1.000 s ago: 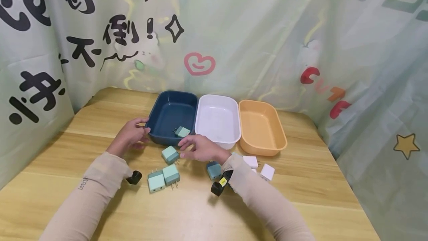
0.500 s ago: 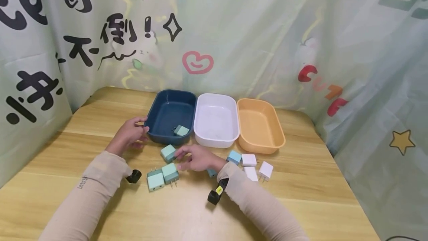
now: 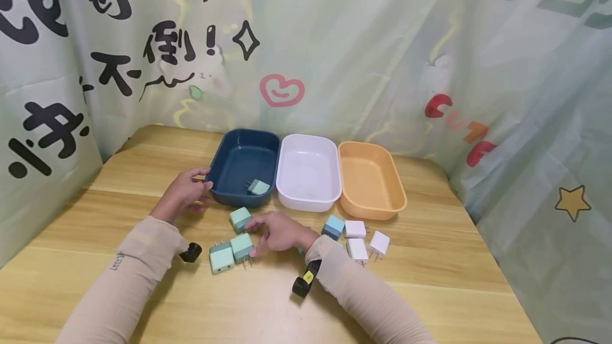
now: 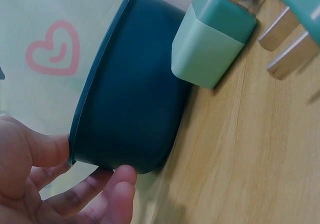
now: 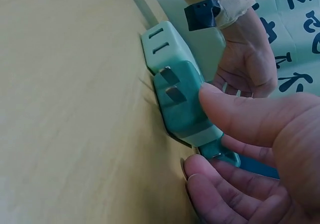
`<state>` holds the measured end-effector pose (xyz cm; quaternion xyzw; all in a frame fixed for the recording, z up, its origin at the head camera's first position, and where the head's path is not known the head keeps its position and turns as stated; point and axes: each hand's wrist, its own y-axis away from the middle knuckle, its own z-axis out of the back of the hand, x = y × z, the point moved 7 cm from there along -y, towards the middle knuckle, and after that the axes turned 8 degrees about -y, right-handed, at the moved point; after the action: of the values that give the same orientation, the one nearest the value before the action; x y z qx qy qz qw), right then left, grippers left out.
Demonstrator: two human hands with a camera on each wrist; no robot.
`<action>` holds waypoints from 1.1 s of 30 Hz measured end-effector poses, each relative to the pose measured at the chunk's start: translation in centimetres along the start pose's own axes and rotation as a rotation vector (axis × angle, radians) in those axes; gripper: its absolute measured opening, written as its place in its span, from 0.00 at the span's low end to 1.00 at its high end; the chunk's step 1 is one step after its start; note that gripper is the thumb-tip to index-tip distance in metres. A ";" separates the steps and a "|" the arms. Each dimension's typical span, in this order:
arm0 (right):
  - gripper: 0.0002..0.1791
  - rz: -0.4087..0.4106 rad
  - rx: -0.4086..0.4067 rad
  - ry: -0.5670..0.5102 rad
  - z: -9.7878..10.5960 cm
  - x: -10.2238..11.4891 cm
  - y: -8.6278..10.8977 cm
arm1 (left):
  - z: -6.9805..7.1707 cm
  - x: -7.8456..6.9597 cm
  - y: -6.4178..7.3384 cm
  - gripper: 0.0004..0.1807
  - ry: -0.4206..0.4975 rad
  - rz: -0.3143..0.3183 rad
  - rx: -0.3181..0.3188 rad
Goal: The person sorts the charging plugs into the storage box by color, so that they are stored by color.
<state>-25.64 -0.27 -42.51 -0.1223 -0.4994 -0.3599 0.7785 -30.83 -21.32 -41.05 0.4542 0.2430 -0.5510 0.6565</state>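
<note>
My left hand (image 3: 186,190) touches the left end of a dark blue bin (image 3: 239,201); in the left wrist view the thumb is at its rim and the other fingers lie against the outer wall. A two-tone green charger (image 3: 259,187) lies inside that bin. In front, my right hand (image 3: 277,230) reaches down with thumb and fingers spread. Its index fingertip is by a green charger (image 3: 239,218), and its thumb is beside another green charger (image 3: 242,247). A third green charger (image 3: 221,258) sits against that one. The right wrist view shows the thumb (image 5: 245,111) along a charger's side (image 5: 180,101).
A white bin (image 3: 308,204) and an orange bin (image 3: 373,212) stand right of the dark blue one. Blue chargers (image 3: 333,225), partly behind my right wrist, and white chargers (image 3: 380,243) lie on the wooden table (image 3: 454,259). A printed curtain (image 3: 344,68) surrounds the table.
My right hand has moved down and slightly left from the dark blue bin's front edge to the green chargers, uncovering blue and white chargers. The left hand stays at the bin.
</note>
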 end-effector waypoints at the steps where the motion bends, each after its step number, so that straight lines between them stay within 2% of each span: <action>1: 0.30 0.001 0.006 0.009 -0.1 0.0 0.0 | 0.0 0.0 0.0 0.32 -0.001 0.001 0.001; 7: 0.30 0.013 0.007 0.037 -0.4 0.1 0.1 | 0.0 -0.1 0.0 0.32 0.008 -0.008 0.001; 13: 0.26 0.036 0.022 0.059 -1.1 -0.1 0.1 | 0.0 0.5 0.4 0.32 -0.017 0.022 0.004; 20: 0.25 0.033 0.010 -0.012 -0.2 0.1 0.5 | 0.0 -0.1 0.1 0.32 -0.010 -0.016 -0.003; 33: 0.26 0.030 0.000 -0.102 1.0 0.7 0.7 | 0.1 0.0 0.0 0.32 -0.024 -0.004 -0.007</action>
<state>-25.67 0.52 -41.31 -0.1481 -0.5367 -0.3416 0.7572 -30.80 -21.39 -41.05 0.4447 0.2380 -0.5570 0.6598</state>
